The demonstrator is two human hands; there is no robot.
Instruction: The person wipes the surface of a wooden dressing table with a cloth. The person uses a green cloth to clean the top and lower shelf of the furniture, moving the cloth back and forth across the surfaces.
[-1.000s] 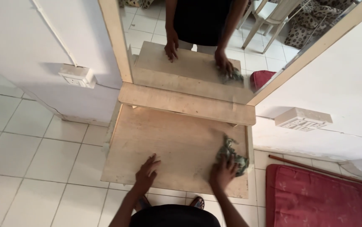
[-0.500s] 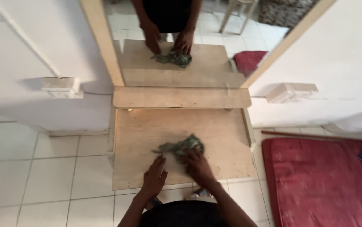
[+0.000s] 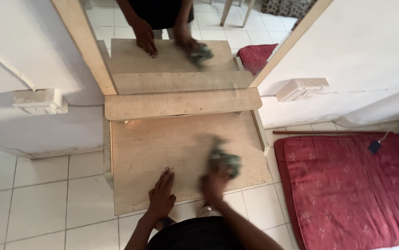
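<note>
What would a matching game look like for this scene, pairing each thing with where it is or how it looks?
Things:
1. left hand
2. right hand
3. mattress
4. mirror

Descriptions:
A. red, on the tiled floor to the right
B. leaning against the wall behind the wooden tabletop
C. flat on the wood, fingers spread
D. gripping a greenish cloth

Pairs: 1-C, 2-D, 3-A, 4-B

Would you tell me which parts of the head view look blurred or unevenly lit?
Head view: the right hand and its crumpled green cloth are motion-smeared; the left hand on the pale wooden tabletop is sharp; lighting is soft, with a warm patch near the mirror's base.
</note>
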